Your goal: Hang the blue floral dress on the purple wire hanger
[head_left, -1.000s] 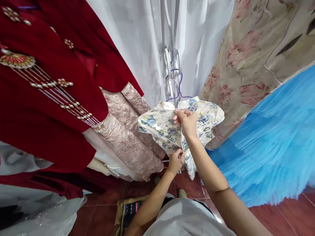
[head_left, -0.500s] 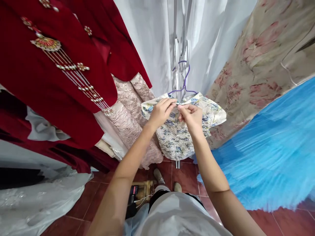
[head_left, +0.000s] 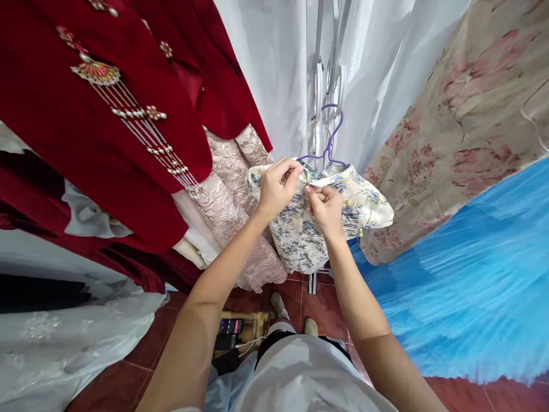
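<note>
A short-sleeved floral top (head_left: 295, 240), cream with blue and yellow print, hangs on a purple hanger (head_left: 328, 143). At the middle of its neckline my left hand (head_left: 278, 186) is closed in a pinch on the left edge of the opening. My right hand (head_left: 326, 209) pinches the other edge just beside it, thumb on top. The two fingertips are close together, with a small gap of white-edged fabric between them. Any small fastener there is too small to make out. The sleeves spread out to both sides.
Dark red garments (head_left: 141, 114) with beaded tassels and a pink textured garment (head_left: 240, 229) hang at the left. On the right are a floral beige cloth (head_left: 429, 149) and blue tulle (head_left: 463, 274). A white metal stand (head_left: 318, 109) rises behind. A phone (head_left: 230, 327) lies low near my feet.
The neckline has parted slightly at the middle, and my left hand has lifted a little away from my right. The top hangs more tilted, and the view has shifted a little left.
</note>
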Tool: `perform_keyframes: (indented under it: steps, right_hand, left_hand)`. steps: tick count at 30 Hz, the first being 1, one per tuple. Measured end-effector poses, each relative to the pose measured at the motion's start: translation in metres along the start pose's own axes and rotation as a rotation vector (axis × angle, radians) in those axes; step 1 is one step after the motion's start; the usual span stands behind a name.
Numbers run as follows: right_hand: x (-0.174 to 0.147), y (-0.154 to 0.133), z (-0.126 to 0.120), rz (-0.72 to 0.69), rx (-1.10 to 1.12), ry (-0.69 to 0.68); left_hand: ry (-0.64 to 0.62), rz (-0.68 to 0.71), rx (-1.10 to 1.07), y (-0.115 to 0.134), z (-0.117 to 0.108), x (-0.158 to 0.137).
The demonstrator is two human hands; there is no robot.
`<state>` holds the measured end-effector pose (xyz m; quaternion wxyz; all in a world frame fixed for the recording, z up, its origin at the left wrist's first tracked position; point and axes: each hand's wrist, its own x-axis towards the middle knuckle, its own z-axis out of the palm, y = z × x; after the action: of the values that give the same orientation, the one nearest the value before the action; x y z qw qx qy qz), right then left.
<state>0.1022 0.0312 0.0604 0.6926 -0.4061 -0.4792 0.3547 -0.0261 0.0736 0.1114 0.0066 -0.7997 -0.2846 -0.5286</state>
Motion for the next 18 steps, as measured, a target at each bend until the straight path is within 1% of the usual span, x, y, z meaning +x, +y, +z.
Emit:
perform_keyframes:
  steps: [3,6,9,12,14,15,17,18]
  right_hand:
    - [-0.008,0.015,0.001,0.045,-0.077,0.0]
    - [-0.024,0.037,0.0,0.108,-0.157,-0.016]
    - [-0.045,0.055,-0.002,0.179,-0.23,-0.01]
    - [-0.062,0.062,-0.006,0.246,-0.257,-0.032]
    - [-0.069,0.064,-0.008,0.253,-0.248,-0.069]
    - [-0.071,0.065,-0.008,0.247,-0.246,-0.09]
    - [-0.074,0.069,-0.01,0.234,-0.252,-0.121]
    - [-0.075,0.072,-0.012,0.232,-0.263,-0.134]
  left_hand:
    - [0.027,-0.011,-0.021,-0.012,-0.009,0.007]
    - [0.089,-0.039,-0.034,-0.04,-0.03,0.019]
    - [0.116,-0.068,-0.016,-0.086,-0.059,0.03]
    - [0.07,-0.165,-0.053,-0.142,-0.085,0.03]
    - [0.059,-0.263,-0.098,-0.175,-0.092,0.019]
    - [0.067,-0.303,-0.116,-0.187,-0.091,0.009]
    - [0.087,-0.344,-0.14,-0.203,-0.081,-0.02]
    - [0.095,-0.358,-0.15,-0.205,-0.073,-0.037]
